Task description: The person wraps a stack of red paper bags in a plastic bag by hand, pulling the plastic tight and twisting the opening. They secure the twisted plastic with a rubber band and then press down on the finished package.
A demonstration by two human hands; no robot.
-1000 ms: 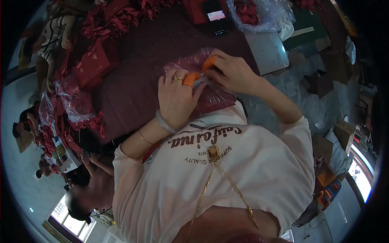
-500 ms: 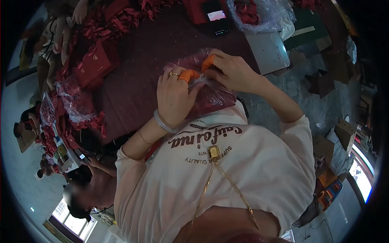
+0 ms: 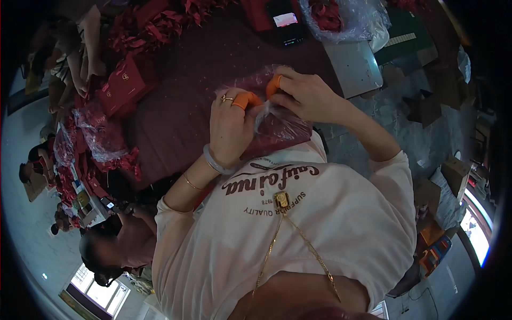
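In the head view, a crinkled clear plastic bag (image 3: 277,120) lies at the table's near edge, right in front of my shirt. Dark red shows through it. My left hand (image 3: 233,120), with a ring and an orange finger cover, pinches the gathered plastic from the left side. Opposite it, my right hand (image 3: 304,95), also wearing an orange finger cover, grips the plastic with bent fingers. Both hands are closed and close together at the bunched part. Exactly what lies inside the bag I cannot make out.
A dark red cloth covers the table (image 3: 181,96). Red gift boxes (image 3: 125,82) and red ribbons (image 3: 157,26) lie at the left. A phone (image 3: 285,24), a silver laptop (image 3: 354,66) and a plastic bag of red ribbon (image 3: 344,18) are farther off. Other people stand at the left.
My hands stay at the bag with small finger movements; the plastic between them bunches differently, standing up more. At the left, other people's arms and a head have shifted.
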